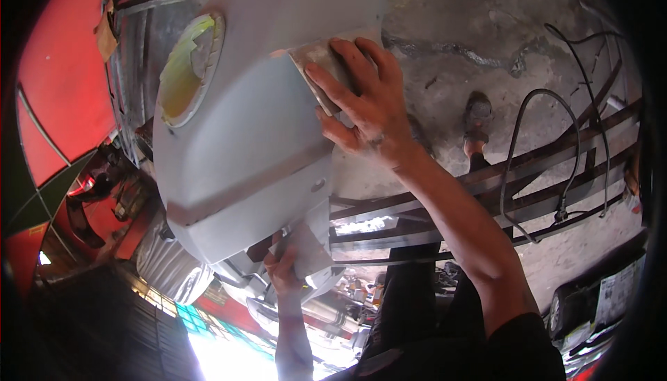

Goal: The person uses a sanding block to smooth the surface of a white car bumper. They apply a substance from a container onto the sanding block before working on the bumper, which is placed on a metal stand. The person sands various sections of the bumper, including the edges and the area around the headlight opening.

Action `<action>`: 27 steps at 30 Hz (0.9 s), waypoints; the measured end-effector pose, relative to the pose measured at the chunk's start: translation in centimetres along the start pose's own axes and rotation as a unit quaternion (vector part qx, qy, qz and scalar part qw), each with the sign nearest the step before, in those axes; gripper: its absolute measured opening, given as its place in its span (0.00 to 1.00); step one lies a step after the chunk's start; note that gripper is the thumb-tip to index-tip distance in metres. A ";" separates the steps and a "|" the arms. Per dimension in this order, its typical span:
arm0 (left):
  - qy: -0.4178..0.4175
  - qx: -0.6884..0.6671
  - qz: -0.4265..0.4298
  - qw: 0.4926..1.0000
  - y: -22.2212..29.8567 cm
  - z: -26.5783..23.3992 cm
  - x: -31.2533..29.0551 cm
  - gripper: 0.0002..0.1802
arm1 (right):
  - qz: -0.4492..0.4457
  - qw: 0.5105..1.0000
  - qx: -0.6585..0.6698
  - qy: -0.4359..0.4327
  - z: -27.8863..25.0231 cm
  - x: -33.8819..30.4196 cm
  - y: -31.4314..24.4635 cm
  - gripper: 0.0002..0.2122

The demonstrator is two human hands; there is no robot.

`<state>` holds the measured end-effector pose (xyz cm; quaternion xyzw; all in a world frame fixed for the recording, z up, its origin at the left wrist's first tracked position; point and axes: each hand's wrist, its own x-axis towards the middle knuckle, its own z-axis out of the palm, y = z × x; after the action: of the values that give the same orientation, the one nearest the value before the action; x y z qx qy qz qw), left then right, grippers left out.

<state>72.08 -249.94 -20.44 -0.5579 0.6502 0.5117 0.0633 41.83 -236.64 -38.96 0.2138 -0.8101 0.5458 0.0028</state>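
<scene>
A grey bumper-like car panel (257, 124), matt and dusty, stretches away from me with a darker band across its near part. My right hand (368, 96) presses a flat grey sanding block (321, 61) against the panel's upper right side, fingers over its top and thumb along its near edge. At the panel's near end, my left hand (283, 270) has its fingers curled at the lower edge, beside a flat grey flap; part of the grip is hidden. An oval opening (191, 68) with yellowish-green film over it lies in the panel's left side.
Dark metal rails (458, 179) run beside the panel on the right, with a black cable (511, 138) looped over them. A sandalled foot (478, 113) stands on the concrete floor (445, 6). Red panels (66, 68) and a metal frame (135, 40) stand at left.
</scene>
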 end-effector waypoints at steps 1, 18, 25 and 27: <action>-0.001 0.015 0.006 1.000 0.0 0.1 0.0 0.32 | -0.007 1.000 -0.005 0.003 0.2 0.1 0.2 0.32; -0.005 -0.125 -0.050 0.991 1.0 0.8 -0.2 0.35 | -0.015 1.000 -0.019 -0.010 0.4 0.2 0.0 0.33; 0.001 -0.109 -0.056 0.992 1.3 1.0 -0.2 0.35 | -0.007 1.000 -0.010 -0.010 -0.2 -0.6 0.4 0.33; -0.003 -0.123 -0.063 0.990 1.3 1.1 -0.3 0.35 | -0.010 1.000 -0.010 0.022 0.2 -0.3 1.1 0.33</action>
<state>70.60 -249.17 -19.94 -0.5998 0.5458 0.5844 0.0284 41.81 -236.40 -40.08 0.2097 -0.8134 0.5419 0.0279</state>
